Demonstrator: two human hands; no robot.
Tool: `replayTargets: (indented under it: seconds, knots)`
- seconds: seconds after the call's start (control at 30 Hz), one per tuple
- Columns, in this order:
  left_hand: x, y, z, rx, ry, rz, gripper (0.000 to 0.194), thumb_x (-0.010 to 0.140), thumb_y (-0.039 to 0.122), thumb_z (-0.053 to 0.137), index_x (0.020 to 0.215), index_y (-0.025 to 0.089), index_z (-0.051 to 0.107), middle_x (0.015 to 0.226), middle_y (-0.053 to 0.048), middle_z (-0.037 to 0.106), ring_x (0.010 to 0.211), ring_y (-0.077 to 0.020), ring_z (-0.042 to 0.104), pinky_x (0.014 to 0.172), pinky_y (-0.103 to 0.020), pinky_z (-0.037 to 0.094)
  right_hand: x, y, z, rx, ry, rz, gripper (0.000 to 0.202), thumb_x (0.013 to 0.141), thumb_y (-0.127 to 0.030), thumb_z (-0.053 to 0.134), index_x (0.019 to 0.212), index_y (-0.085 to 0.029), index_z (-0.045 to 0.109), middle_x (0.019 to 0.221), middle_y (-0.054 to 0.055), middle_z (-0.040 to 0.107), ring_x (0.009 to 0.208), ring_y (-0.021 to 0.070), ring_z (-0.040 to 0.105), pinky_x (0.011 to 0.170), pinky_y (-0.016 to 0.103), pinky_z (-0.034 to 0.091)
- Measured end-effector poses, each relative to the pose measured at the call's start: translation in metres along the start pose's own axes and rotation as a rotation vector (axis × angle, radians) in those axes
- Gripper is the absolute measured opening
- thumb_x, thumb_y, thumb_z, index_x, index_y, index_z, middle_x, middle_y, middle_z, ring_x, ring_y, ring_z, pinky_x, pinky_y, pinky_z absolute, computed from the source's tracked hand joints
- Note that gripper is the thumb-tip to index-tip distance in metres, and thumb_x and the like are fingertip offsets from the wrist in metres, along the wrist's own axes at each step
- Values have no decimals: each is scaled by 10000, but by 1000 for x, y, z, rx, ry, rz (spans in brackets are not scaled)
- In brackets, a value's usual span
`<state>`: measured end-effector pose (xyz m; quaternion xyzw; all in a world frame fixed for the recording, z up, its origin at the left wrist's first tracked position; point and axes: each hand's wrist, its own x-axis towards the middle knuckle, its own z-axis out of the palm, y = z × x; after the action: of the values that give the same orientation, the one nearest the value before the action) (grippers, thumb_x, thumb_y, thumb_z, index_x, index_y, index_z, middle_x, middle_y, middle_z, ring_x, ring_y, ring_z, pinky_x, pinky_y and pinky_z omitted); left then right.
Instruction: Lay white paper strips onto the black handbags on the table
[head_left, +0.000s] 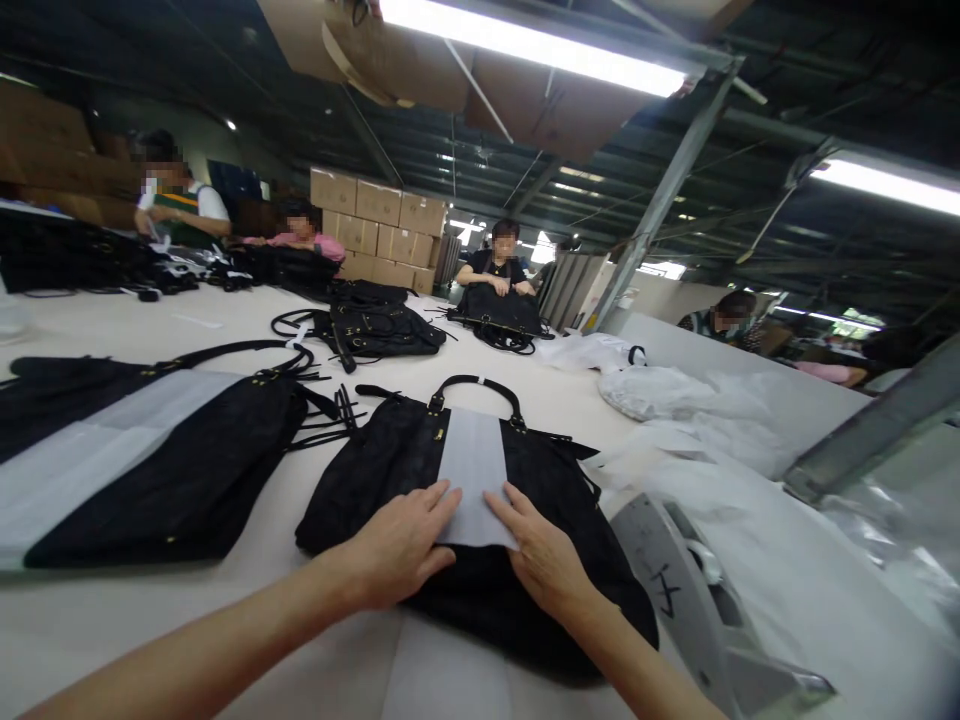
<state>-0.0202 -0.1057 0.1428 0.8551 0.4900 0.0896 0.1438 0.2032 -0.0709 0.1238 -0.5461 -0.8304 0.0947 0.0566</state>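
A black handbag (570,510) lies flat in front of me with its handle pointing away. A white foam strip (474,450) runs down its middle from the handle, and more white sheet shows below the bag's near edge. My left hand (405,540) rests on the strip's left edge and the bag, fingers spread. On the right edge lies my right hand (540,550), its fingers stretched out too. Neither hand holds anything. To the left is another black handbag (202,480) with a white foam strip (112,440) across it.
A grey tape dispenser (690,590) stands at the right, beside clear plastic bags (697,410). More black bags (375,325) lie farther back on the white table (247,620). Across it, a person (499,270) handles a black bag; other people sit farther away. A metal post (885,430) slants at the right.
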Motion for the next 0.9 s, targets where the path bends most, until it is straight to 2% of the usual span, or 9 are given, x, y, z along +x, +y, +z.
replayTargets:
  seconds: [0.07,0.13,0.2,0.27,0.43,0.53,0.67,0.8,0.9]
  knots:
    - [-19,12,13,106,74,26,688,894,233,626,1495,125,309,1551,-209,330,1335,-364,441,1079,-524,410,-7,-3,0,-59,3,19,767,770,26,400,1480,-264,408,1576,130,339,1314,275,523,1028,402,500]
    - [-25,23,23,211,127,95,612,888,151,585,1457,120,363,1457,-197,460,1186,-338,558,976,-497,498,-9,-4,1,-73,9,5,724,808,-9,407,1483,-271,402,1559,113,377,1295,267,542,1022,394,505]
    - [-20,33,29,262,123,187,469,896,81,492,1364,113,464,1295,-160,583,1019,-298,616,861,-455,548,-8,-1,2,-46,5,-32,665,848,-55,433,1477,-270,413,1539,101,416,1305,251,533,1061,379,473]
    - [-9,42,34,278,100,237,364,908,59,428,1249,116,543,1152,-121,633,957,-282,612,828,-442,548,-5,3,0,7,0,-79,586,896,-117,453,1466,-249,434,1519,109,445,1316,239,521,1092,363,440]
    - [15,48,47,241,86,55,232,921,133,517,1142,140,586,1083,-98,636,952,-295,599,825,-464,527,-10,15,-19,181,-37,-166,447,990,-273,414,1425,-215,495,1460,111,519,1315,243,521,1112,374,416]
    - [19,41,54,263,86,80,179,939,126,500,1083,166,598,1038,-80,642,940,-282,597,816,-445,506,-32,26,-35,122,-80,-113,493,974,-342,480,1442,-188,469,1420,132,556,1272,295,555,1085,438,442]
    - [17,34,58,326,163,134,181,934,88,468,1009,190,597,931,-53,635,842,-258,584,747,-408,461,-69,50,-41,9,-115,-90,559,833,-438,705,1302,-153,600,1300,173,638,1215,359,583,1087,542,414]
    - [15,31,58,394,338,206,207,937,72,425,950,200,588,837,-33,611,736,-229,550,659,-382,395,-90,72,-34,9,2,-184,547,711,-321,827,1191,-172,610,1303,139,633,1231,309,569,1162,515,327]
    - [15,26,48,477,456,288,228,972,98,374,913,196,571,760,-20,579,663,-212,522,615,-377,349,-89,79,-36,-139,27,-134,354,726,-230,800,1024,-194,612,1056,75,704,1003,275,655,968,442,476]
